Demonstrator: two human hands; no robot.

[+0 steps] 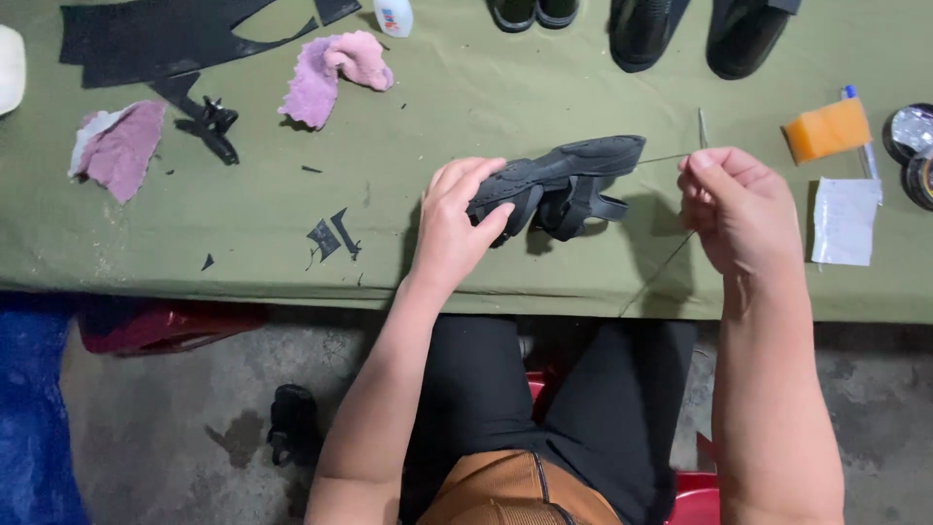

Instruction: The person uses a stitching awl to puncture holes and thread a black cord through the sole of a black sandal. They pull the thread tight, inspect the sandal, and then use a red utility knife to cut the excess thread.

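- My left hand (455, 226) is wrapped around one end of a black sandal (559, 185). The fingers are closed on it and hold it up just over the green table (466, 97), near the front edge.
- My right hand (737, 209) is pinched shut on a thin thread (671, 156). The thread runs from the right end of the sandal to my fingers, and another bit hangs down toward my lap.
- I think the sandal is light. Its sole looks stiff and its straps look soft and bendy. The sole edge is the best place to hold it, since the straps would flop.
- The thread is thin and could slip, so a tight pinch seems right.
- A thin needle-like pin (702, 126) lies on the table just beyond my right hand.
- To the right lie an orange sponge block (827, 129), a flat white packet (845, 221) and round tins (914, 146) at the table's right edge.
- At the far edge stands a small white bottle (394, 17) with a blue and red label, and dark shoes (641, 29) sit to its right.
- To the far left lie a pink cloth (335, 73), a purple rag (121, 148) and a sheet of black material (155, 39).
- Small black scraps (330, 236) lie near my left hand.
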